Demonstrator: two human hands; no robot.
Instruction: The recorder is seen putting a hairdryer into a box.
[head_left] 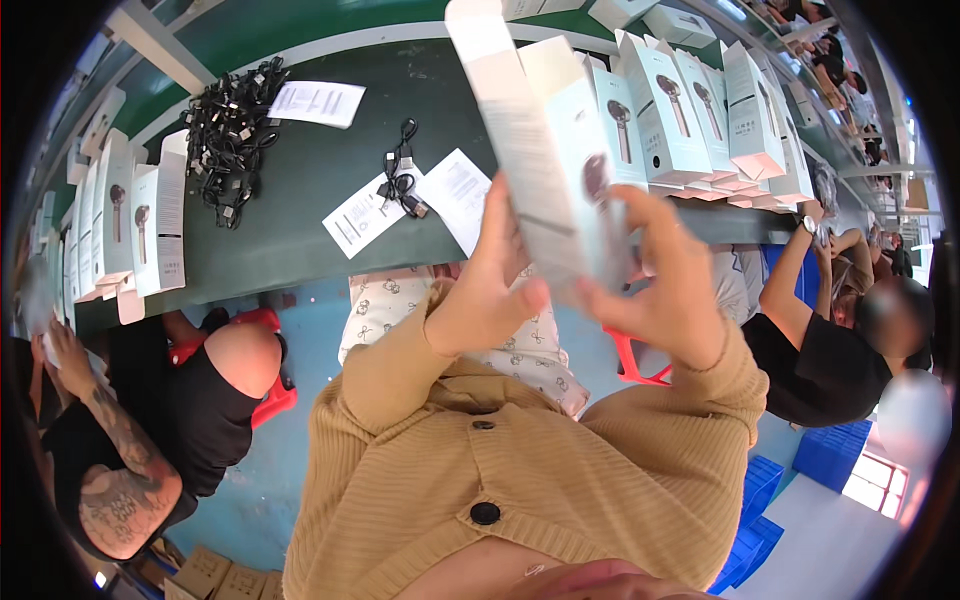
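A tall pale blue-and-white carton point(550, 190) is held up in front of me, its top flaps standing open and a dark device pictured on its front. My left hand point(485, 290) grips the lower left side, the thumb toward me. On the opposite side, my right hand point(665, 270) is closed round the lower right edge, a little blurred by motion. Whether anything lies inside the carton cannot be seen. Just left of it on the dark green table point(300, 240) are a few black cables point(402, 180) on a folded printed leaflet point(358, 218), beside another leaflet point(458, 195).
A heap of black cables point(230, 140) lies at the back left, next to a printed sheet point(318, 103). Several similar cartons point(680, 110) stand at the right, more cartons point(130, 220) at the left. Co-workers sit on both sides, one in black point(810, 350) at the right.
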